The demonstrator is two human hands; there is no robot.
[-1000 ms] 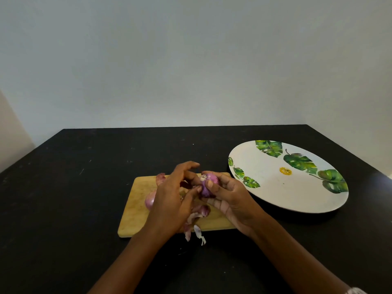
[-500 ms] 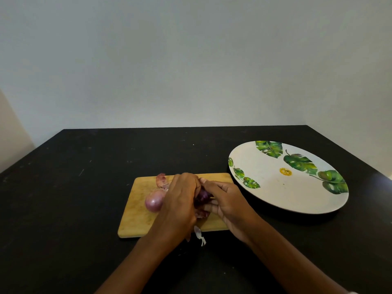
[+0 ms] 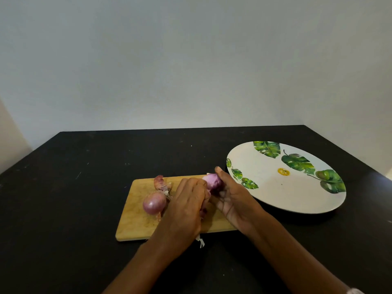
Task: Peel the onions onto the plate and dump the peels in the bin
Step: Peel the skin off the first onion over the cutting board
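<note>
The fingers (image 3: 220, 175) of the right hand (image 3: 235, 201) were curled round a pale purple, partly peeled onion (image 3: 212, 182), over the far right corner of the rectangular wooden cutting board (image 3: 135, 221). The left hand (image 3: 186, 209) was curled in against that onion; whether it pinched anything, I couldn't tell. A round reddish-purple unpeeled onion (image 3: 154, 203) and a curl of reddish peel (image 3: 160, 183) lay on the board. Just right of it on the black desk (image 3: 63, 209) sat the round white leaf-printed plate (image 3: 286, 198).

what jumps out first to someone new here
Two hands meet over a wooden cutting board, the right hand gripping a pale purple onion, the left hand close against it. Right of them lies a big white plate with green leaves; a second onion sits on the board.
</note>
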